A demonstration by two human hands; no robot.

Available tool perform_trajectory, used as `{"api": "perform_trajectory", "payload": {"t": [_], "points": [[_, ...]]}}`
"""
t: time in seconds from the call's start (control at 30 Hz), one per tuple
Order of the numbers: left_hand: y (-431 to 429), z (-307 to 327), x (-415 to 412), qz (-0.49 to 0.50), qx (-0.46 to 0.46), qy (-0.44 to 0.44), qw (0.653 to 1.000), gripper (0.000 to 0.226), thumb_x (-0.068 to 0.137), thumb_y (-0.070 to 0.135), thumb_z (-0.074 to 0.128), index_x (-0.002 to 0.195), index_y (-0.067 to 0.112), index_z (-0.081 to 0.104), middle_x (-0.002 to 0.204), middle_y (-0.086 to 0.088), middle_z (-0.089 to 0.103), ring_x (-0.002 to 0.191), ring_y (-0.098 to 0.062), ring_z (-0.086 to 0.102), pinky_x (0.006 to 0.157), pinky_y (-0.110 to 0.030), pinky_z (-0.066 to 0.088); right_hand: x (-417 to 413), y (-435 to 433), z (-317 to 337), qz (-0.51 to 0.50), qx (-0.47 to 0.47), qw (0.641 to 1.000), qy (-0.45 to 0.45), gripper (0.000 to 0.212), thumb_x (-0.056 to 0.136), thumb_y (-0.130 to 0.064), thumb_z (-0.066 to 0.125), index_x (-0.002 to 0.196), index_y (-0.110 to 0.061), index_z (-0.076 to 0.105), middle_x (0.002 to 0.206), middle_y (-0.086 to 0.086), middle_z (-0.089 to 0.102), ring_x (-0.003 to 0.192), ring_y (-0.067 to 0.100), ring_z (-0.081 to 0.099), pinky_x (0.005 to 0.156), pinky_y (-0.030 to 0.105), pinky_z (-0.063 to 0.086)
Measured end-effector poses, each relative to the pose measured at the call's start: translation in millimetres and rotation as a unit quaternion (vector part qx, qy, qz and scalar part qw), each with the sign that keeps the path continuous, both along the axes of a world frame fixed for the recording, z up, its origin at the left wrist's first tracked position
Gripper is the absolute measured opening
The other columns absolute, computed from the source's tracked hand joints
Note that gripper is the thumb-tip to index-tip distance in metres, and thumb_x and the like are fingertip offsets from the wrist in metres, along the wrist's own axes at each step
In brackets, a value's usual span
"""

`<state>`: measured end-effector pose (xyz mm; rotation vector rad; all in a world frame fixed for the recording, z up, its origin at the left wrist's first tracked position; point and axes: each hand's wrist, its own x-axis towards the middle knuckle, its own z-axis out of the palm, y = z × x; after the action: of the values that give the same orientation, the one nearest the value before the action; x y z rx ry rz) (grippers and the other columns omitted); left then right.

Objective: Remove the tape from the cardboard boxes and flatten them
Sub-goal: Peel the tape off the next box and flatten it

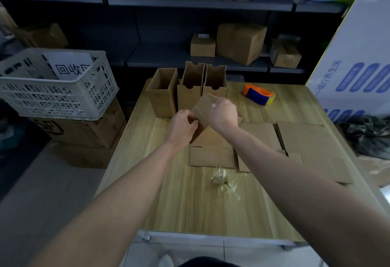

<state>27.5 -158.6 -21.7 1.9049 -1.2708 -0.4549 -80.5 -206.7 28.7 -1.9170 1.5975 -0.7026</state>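
Note:
A small brown cardboard box [203, 108] is held tilted above the wooden table [168, 193]. My left hand [183, 126] grips its lower left edge. My right hand [222, 113] pinches something at its top right corner, perhaps a strip of clear tape, which is too faint to make out. Three upright open boxes [163, 93] [191, 89] [215, 83] stand in a row behind. Flattened boxes [213, 152] [312, 146] lie on the table below and to the right. A crumpled wad of clear tape [221, 179] lies in front of them.
An orange and blue tape dispenser [258, 94] sits at the table's far right. A white plastic crate [57, 85] rests on stacked cartons at the left. A large white printed carton [358, 55] stands at the right. Dark shelves with boxes run behind.

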Motion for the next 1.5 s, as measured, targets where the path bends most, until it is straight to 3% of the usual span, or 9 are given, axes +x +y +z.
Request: {"api": "perform_trajectory", "payload": {"t": [0.1,0.2,0.3,0.5,0.63,0.8,1.17,1.33,1.5], "points": [[-2.4,0.8,-2.0,0.000,0.004,0.002,1.000,0.005,0.092,0.014,0.057,0.095,0.017,0.057,0.102,0.000,0.055,0.089,-0.013,0.055,0.076,-0.024,0.047,-0.5,0.5,1.4,0.011,-0.011,0.999,0.048,0.031,0.099,-0.015,0.044,0.128,-0.005,0.051,0.123,0.008,0.058,0.106,0.017,0.058,0.057,0.014,0.039],[-6.0,-2.6,-2.5,0.014,-0.002,0.019,1.000,0.026,0.092,0.014,0.057,0.117,0.012,0.054,0.118,-0.003,0.050,0.106,-0.016,0.053,0.092,-0.031,0.048,-0.4,-2.9,3.1,0.020,0.008,0.999,0.038,0.028,0.096,-0.010,0.043,0.120,-0.002,0.054,0.120,0.017,0.058,0.111,0.030,0.056,0.085,0.031,0.045],[-8.2,-5.3,-2.6,0.016,0.008,0.059,0.998,0.041,0.092,0.018,0.058,0.131,0.010,0.049,0.128,-0.005,0.046,0.113,-0.018,0.051,0.095,-0.028,0.044,-2.3,-3.8,2.1,0.014,0.000,0.999,0.036,0.027,0.097,-0.010,0.046,0.121,-0.003,0.054,0.118,0.015,0.059,0.109,0.028,0.057,0.082,0.028,0.045],[-8.1,-7.9,1.4,0.028,0.011,0.061,0.998,0.045,0.090,0.022,0.061,0.131,0.010,0.048,0.125,-0.004,0.050,0.110,-0.016,0.052,0.087,-0.023,0.043,-4.8,4.9,1.3,-0.020,0.019,1.000,0.001,0.028,0.100,-0.010,0.042,0.124,-0.001,0.053,0.122,0.011,0.054,0.102,0.018,0.059,0.079,0.023,0.049],[-6.2,-12.5,-3.1,0.050,0.010,0.057,0.997,0.039,0.093,0.021,0.058,0.130,0.010,0.050,0.124,-0.005,0.051,0.112,-0.019,0.053,0.095,-0.030,0.046,-2.6,4.3,-3.8,-0.016,0.011,1.000,0.011,0.029,0.099,-0.011,0.046,0.126,-0.003,0.051,0.116,0.010,0.059,0.098,0.016,0.059,0.064,0.016,0.042],[-5.5,-17.8,-1.3,0.064,-0.007,0.066,0.996,0.036,0.091,0.020,0.060,0.124,0.010,0.055,0.119,-0.005,0.059,0.109,-0.019,0.056,0.096,-0.035,0.048,2.6,4.0,-4.0,-0.018,0.024,1.000,-0.004,0.028,0.098,-0.011,0.047,0.124,-0.001,0.052,0.115,0.013,0.061,0.103,0.022,0.061,0.074,0.021,0.045],[-5.7,-16.3,-0.1,0.087,-0.029,0.078,0.993,0.044,0.089,0.015,0.061,0.130,0.011,0.047,0.123,-0.005,0.056,0.114,-0.019,0.052,0.100,-0.036,0.045,7.4,4.6,-7.8,-0.019,0.041,0.997,-0.061,0.027,0.099,-0.010,0.045,0.122,-0.001,0.054,0.106,0.011,0.060,0.102,0.022,0.061,0.069,0.019,0.043],[-2.4,-21.6,0.2,0.059,-0.014,0.098,0.993,0.041,0.089,0.012,0.059,0.128,0.012,0.048,0.105,-0.001,0.060,0.102,-0.017,0.056,0.092,-0.036,0.050,8.6,1.4,-8.7,-0.003,0.038,0.999,-0.035,0.023,0.095,-0.010,0.043,0.110,0.000,0.057,0.109,0.016,0.060,0.105,0.030,0.056,0.075,0.025,0.036],[0.7,-21.0,4.6,0.032,-0.003,0.064,0.997,0.038,0.094,0.014,0.054,0.131,0.009,0.049,0.130,-0.005,0.042,0.121,-0.020,0.042,0.106,-0.030,0.036,6.7,-2.9,-12.6,-0.003,0.043,0.998,-0.041,0.023,0.097,-0.010,0.043,0.112,0.000,0.057,0.109,0.015,0.061,0.103,0.029,0.057,0.075,0.023,0.037]]}}
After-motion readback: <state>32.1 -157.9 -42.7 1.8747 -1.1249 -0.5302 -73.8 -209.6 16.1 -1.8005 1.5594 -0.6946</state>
